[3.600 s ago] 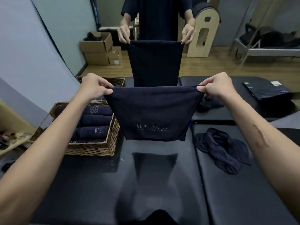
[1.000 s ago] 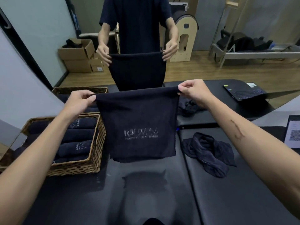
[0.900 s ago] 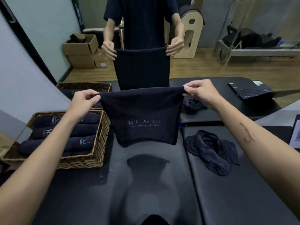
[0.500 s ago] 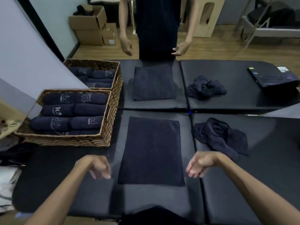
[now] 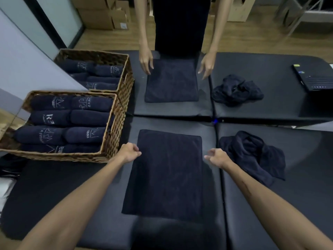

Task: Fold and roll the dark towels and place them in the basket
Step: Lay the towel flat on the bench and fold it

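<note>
Dark navy terry towel (image 5: pixel 166 172) flat, rectangular, on black padded bench (image 5: pixel 54 186); left hand (image 5: pixel 130 153) fingers pinching edge; right hand (image 5: pixel 217 158) fingers curled, grip unclear.

Pale logo print on rolled towels (image 5: pixel 72 121) in near basket (image 5: pixel 111 134); fragments legible: "R3", "NESS", "EA"; full wording unclear; far-basket towels (image 5: pixel 100 76) printed, unreadable.

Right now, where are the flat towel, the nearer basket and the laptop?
flat towel (image 5: pixel 166 174), head view, middle of cloth.
nearer basket (image 5: pixel 111 138), head view, right woven wall.
laptop (image 5: pixel 314 78), head view, keyboard surface.
</note>
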